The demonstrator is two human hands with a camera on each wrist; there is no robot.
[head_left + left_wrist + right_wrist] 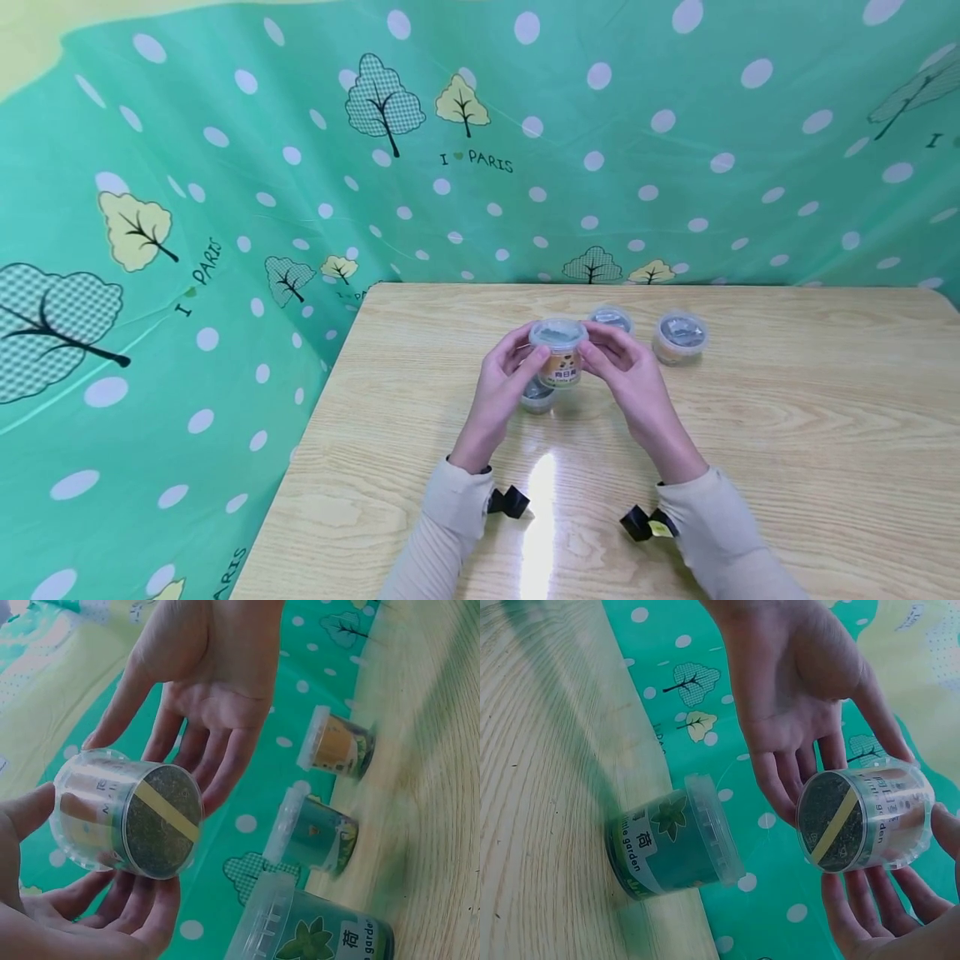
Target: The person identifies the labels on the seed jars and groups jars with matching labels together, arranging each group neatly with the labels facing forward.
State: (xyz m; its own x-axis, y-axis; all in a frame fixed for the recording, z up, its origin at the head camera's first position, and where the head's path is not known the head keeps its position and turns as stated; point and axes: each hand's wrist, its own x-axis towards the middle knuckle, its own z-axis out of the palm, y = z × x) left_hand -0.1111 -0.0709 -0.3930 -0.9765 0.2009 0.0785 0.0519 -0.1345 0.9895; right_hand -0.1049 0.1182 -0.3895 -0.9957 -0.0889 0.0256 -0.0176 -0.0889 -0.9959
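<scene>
Both hands hold a small clear plastic tub (561,354) with a translucent lid and an orange-and-white label, raised above the table. My left hand (504,383) grips its left side, thumb near the lid rim and fingers behind. On the other side my right hand (630,379) holds it in the same way. From the wrist views, the tub's underside (161,825) shows dark, grainy contents and a pale yellow strip. Just below and behind the held tub stands a green-labelled tub (667,840) with a leaf picture, partly hidden in the head view.
Two more lidded tubs stand farther back on the wooden table (810,417): one (611,317) partly behind my right hand, another (681,335) to its right. A green dotted cloth (487,217) hangs along the back and left edges.
</scene>
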